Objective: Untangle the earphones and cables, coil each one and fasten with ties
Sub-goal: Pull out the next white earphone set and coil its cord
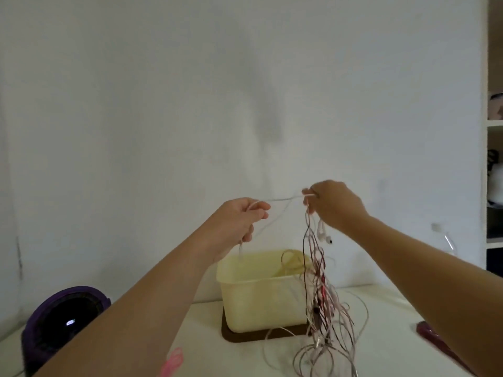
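Hands are both up over the bench (206, 336). My left hand (239, 219) is pinched shut on one white cable (283, 198), which runs nearly level across to my right hand (330, 204). That hand is fisted around the top of the tangle (321, 289), and the bundle hangs straight down, long axis vertical, with white earbuds (324, 235) dangling near the top and the lower loops pooling on the bench beside the cream tub (258, 300). I judge this is the untangling step, nothing coiled yet. Next I'd draw the white strand sideways, gently, watching for it snagging tight in the bundle.
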The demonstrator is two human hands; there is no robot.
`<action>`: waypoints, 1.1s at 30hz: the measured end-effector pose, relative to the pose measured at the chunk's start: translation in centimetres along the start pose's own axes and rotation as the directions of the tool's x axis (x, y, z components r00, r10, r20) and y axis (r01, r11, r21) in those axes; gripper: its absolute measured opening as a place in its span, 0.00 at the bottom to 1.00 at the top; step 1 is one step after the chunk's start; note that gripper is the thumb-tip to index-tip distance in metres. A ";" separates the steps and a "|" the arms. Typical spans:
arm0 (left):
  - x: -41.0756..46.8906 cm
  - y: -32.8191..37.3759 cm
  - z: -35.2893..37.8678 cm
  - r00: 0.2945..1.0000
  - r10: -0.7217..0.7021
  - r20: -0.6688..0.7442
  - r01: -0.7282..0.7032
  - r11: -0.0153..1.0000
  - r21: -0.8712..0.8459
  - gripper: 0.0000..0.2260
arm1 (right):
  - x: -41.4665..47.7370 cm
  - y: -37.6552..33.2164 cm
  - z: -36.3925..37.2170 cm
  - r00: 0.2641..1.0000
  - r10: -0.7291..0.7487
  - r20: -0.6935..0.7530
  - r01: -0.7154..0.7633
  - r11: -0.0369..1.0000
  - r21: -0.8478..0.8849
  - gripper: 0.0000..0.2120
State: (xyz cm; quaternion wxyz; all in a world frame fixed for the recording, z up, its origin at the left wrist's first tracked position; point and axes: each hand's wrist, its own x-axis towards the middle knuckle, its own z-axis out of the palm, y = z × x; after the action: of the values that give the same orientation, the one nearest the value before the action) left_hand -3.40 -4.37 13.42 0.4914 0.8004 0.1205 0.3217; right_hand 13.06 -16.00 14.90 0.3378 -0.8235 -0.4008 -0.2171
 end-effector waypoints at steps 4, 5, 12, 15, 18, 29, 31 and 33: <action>-0.2 0.5 0.7 0.998 -0.034 0.060 0.048 0.964 -0.261 0.07 | 1.0 -0.3 -2.1 0.964 -0.020 -0.267 0.075 0.978 0.194 0.12; -0.3 0.4 0.9 0.997 -0.027 0.073 0.046 0.964 -0.261 0.08 | 1.0 -0.1 -2.3 0.984 -0.072 -0.164 0.106 0.972 0.209 0.12; -1.4 -2.7 2.2 0.954 -0.091 0.286 0.139 0.978 -0.155 0.13 | -2.3 0.6 -0.5 0.903 -0.180 0.391 0.144 0.982 0.120 0.14; -1.6 -4.5 3.0 0.926 -0.139 0.350 0.251 0.921 -0.299 0.15 | -3.0 0.8 0.1 0.883 -0.212 0.419 0.142 0.971 0.193 0.13; -1.6 -6.1 4.3 0.924 -0.169 0.343 0.297 0.883 -0.365 0.14 | -3.6 0.9 0.3 0.871 -0.223 0.437 0.139 0.966 0.218 0.13; -1.3 -9.6 7.9 0.994 0.020 0.103 -0.038 0.985 0.170 0.04 | -4.3 2.7 1.0 0.927 -0.077 0.366 -0.117 0.870 0.479 0.14; -1.3 -9.5 7.8 0.995 0.002 0.103 -0.013 0.994 0.110 0.04 | -4.5 3.3 1.6 0.901 -0.013 0.434 -0.268 0.770 0.580 0.13; -1.4 -9.3 8.0 0.991 -0.004 0.135 0.000 0.999 0.032 0.04 | -4.6 3.9 2.2 0.889 0.040 0.457 -0.350 0.702 0.620 0.13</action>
State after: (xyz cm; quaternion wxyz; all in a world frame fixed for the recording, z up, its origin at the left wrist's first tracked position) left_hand 1.69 -6.20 2.34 0.4856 0.8281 0.0927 0.2642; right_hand 13.71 -18.50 9.01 0.5481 -0.7037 -0.4219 0.1624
